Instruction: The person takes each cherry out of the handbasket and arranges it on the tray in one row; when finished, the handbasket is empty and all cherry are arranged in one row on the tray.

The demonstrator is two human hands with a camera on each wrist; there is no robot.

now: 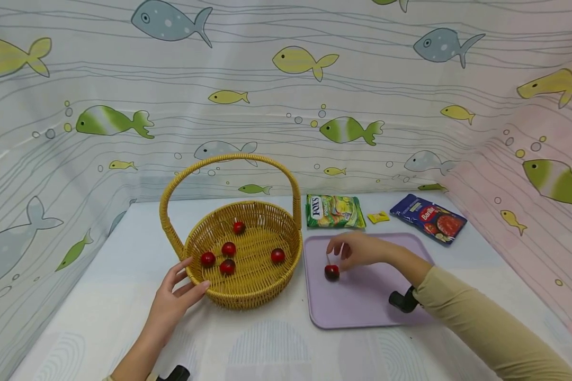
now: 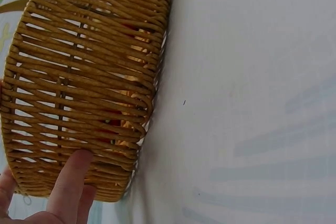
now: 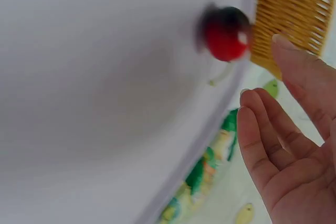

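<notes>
Apparent pick-up step: I am poising one right hand [image 1: 361, 250], loose and empty, beside one cherry [image 1: 331, 273], resting one left hand [image 1: 170, 299], fingers extended, against one basket [image 1: 252, 300]; next requirement, presumably, a pinch.

White patterned tabletop [image 1: 205, 338]; on it wicker basket [image 1: 248, 301]; lilac tray [image 1: 343, 307]; Fox's bag [image 1: 336, 211]; yellow packet [image 1: 378, 217]; blue pouch [image 1: 429, 218]

Basket [image 1: 250, 297]: woven wicker look, rough, ribbed. Cherries [image 1: 331, 273]: smooth, glossy. Tray [image 1: 357, 304]: smooth, matt, plastic-looking. FOX'S bag [image 1: 336, 212], Barilla pouch [image 1: 426, 218]: shiny film. Right sleeve [image 1: 486, 320]: matt cloth.
</notes>
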